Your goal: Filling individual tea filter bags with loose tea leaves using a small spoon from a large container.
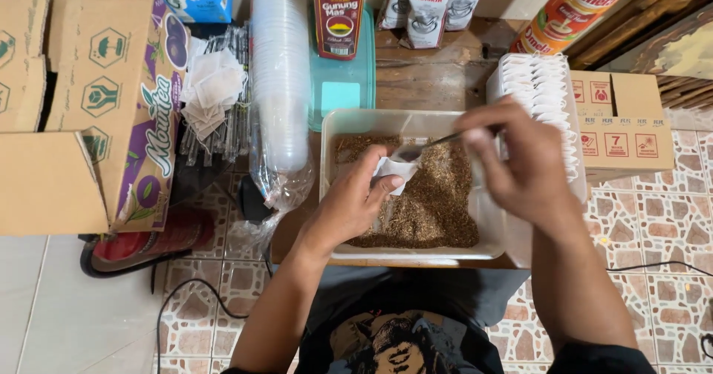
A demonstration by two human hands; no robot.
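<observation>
Pinched between the left hand's (355,196) thumb and fingers is a small white filter bag (395,170), held open-side up over the clear plastic tub (330,132) of loose brown tea (434,203). Right hand (520,158) is closed around a metal spoon (423,147), with the bowl of it sitting right at the mouth of the bag, just above the left-hand pinch. Can't tell if there's any tea on the spoon or in the bag yet, too small and a bit blurred.

Progress-wise, I'd say plenty is left: the tub under the grip is still well covered with tea, and off to the right of the spoon hand there's a long row of white bags (538,92) standing packed together. Left of the pinch, past a stack of clear plastic cups (281,77), lies a loose heap of more white bags (212,92). Whether those are filled or empty I can't make out.
</observation>
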